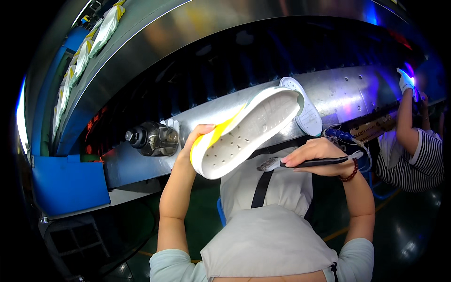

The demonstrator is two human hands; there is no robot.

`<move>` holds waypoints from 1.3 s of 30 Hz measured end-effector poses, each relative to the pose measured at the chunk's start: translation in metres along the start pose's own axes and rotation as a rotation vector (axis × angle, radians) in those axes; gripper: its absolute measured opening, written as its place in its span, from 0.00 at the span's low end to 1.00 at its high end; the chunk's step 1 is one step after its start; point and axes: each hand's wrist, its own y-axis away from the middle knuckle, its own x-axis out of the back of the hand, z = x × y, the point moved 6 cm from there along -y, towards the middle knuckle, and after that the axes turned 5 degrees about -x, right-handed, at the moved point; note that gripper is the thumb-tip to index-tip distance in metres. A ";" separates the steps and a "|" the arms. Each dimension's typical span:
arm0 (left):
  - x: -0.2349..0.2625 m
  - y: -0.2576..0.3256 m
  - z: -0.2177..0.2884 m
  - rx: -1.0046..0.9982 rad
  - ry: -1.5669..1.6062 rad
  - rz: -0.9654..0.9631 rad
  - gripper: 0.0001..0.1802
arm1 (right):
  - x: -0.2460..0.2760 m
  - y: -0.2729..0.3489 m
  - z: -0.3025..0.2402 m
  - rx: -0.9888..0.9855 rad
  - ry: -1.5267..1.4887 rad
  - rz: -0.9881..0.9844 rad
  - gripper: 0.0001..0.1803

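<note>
left hand (191, 143) clamped on the heel end of a white and yellow shoe (246, 131), sole up, tilted, held over the steel ledge (338, 91). right hand (319, 155) closed round a black brush (300, 163), bristles just beside the sole. dark jar (152, 138) stands on the ledge to the left; a second white sole (307, 115) lies behind.

The left hand (191, 141) is mostly tucked behind the shoe sole (246, 131), fingers hidden. A second sole (305, 110) sits half-covered behind it. The co-worker (413, 150) gets cut off at the right rim.
</note>
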 end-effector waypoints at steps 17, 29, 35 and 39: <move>-0.048 -0.037 0.001 -0.510 0.207 -0.154 0.38 | 0.017 -0.030 0.015 -0.030 -0.138 0.495 0.09; -0.034 -0.043 -0.003 -0.478 0.240 -0.143 0.43 | -0.036 -0.020 -0.030 0.251 0.238 0.181 0.08; -0.062 -0.041 -0.005 -0.548 0.288 -0.132 0.45 | 0.002 -0.034 -0.024 0.216 0.036 0.467 0.09; -0.065 -0.030 0.008 -0.623 0.233 -0.221 0.44 | -0.013 -0.021 -0.033 0.278 -0.057 0.238 0.10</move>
